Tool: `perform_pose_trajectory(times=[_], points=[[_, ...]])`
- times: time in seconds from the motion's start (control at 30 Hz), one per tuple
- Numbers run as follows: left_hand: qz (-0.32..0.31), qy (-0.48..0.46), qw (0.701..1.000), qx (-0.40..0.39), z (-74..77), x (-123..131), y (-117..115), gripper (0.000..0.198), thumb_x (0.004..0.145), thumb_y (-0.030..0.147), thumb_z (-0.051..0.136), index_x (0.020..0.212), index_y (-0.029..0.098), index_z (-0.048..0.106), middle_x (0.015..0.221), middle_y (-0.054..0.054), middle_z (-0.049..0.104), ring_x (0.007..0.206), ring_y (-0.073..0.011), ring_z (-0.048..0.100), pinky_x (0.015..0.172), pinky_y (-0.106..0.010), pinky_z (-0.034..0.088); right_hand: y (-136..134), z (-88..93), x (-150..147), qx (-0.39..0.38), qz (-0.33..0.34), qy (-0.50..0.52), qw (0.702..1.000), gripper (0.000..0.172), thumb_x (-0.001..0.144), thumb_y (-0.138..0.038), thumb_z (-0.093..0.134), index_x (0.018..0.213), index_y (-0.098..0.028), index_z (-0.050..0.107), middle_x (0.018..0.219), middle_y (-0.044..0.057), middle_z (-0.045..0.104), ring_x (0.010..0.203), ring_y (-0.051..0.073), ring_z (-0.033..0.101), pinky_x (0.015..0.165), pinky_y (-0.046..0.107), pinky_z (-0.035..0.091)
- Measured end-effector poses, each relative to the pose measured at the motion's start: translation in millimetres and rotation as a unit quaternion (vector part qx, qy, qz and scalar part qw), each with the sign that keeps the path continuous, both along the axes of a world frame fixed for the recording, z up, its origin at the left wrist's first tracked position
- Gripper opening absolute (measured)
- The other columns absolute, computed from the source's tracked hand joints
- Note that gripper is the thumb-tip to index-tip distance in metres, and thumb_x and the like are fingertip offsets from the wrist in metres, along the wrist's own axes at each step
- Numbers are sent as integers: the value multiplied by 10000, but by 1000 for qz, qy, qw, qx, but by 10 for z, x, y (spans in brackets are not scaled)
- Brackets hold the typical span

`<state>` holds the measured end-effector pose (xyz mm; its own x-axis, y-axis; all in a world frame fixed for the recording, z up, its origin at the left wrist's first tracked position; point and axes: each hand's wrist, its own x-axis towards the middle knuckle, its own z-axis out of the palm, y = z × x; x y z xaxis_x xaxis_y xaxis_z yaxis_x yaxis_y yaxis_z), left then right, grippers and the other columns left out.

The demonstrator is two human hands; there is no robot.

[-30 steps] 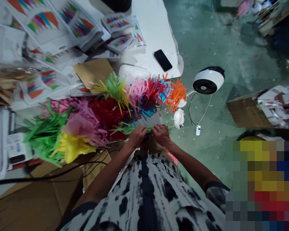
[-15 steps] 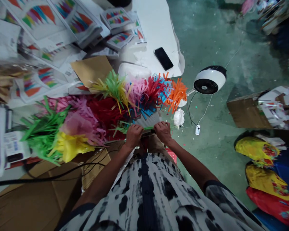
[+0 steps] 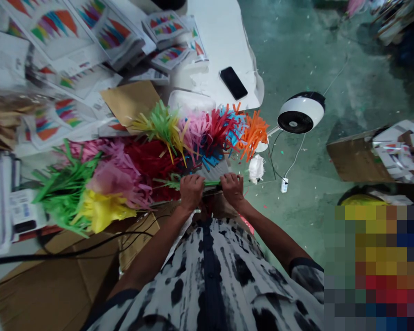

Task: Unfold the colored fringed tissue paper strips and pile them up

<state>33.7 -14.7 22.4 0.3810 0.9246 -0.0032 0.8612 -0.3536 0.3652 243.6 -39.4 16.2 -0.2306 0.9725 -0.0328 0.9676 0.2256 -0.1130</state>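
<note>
At the table's near edge, my left hand and my right hand are side by side with fingers curled. Between them runs a narrow green tissue-paper tassel, gripped by both. Its fringed green strands stick out to the left of my left hand. Just beyond my hands lies a grey surface. Behind it is a row of fringed paper tassels: light green and yellow, pink, red, blue, and orange. My fingertips are mostly hidden from above.
More tissue tassels, green and yellow, heap at left. Printed packets pile up behind. A phone rests on the white table. At right are a fan and a carton. A black cable crosses lower left.
My hands stay in nearly the same place, still holding the green tassel. The view has shifted very slightly, and the lower right corner is now pixelated.
</note>
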Motion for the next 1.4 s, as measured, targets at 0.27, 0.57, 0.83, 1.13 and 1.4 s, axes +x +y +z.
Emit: perform_pose_trajectory(times=[0.27,0.57,0.83,1.13,1.4], points=[[-176,-1,984,-5,-130,56,-83,245,1005,193,569,1212,212,698,1110,-102,743,1076,-280,611,975,-439,434,-361,-217,41,-24,98,22,995,437,1049,-170,497,1472,-248,573,1461,108,647,1298,277,544,1046,443,307],[-35,-6,998,45,30,-601,-183,264,948,166,586,1104,299,752,1206,-76,748,1277,-320,557,1177,-605,289,-409,-170,311,-34,74,36,996,520,1002,-97,497,1495,-248,566,1507,118,613,1374,292,515,1079,459,283],[-176,-32,983,-36,-76,100,9,128,988,199,575,1021,211,699,1025,-111,701,1020,-272,613,890,-412,495,-187,5,186,-18,61,21,998,302,1018,-187,526,1269,-199,695,1334,124,703,1299,277,518,1078,443,218],[-160,-11,987,-21,-163,109,51,122,1009,184,553,1044,193,670,1013,-111,684,972,-271,592,868,-391,469,17,84,62,-42,74,28,996,154,1051,-251,533,1053,-234,686,1125,82,730,1127,255,536,1014,423,240],[-154,-11,988,-10,-273,139,107,132,1016,241,573,1082,198,679,1001,-101,694,942,-279,576,802,-397,422,111,1,102,-40,88,34,995,208,1080,-264,481,1030,-220,678,1052,76,719,1089,252,539,1019,423,233]])
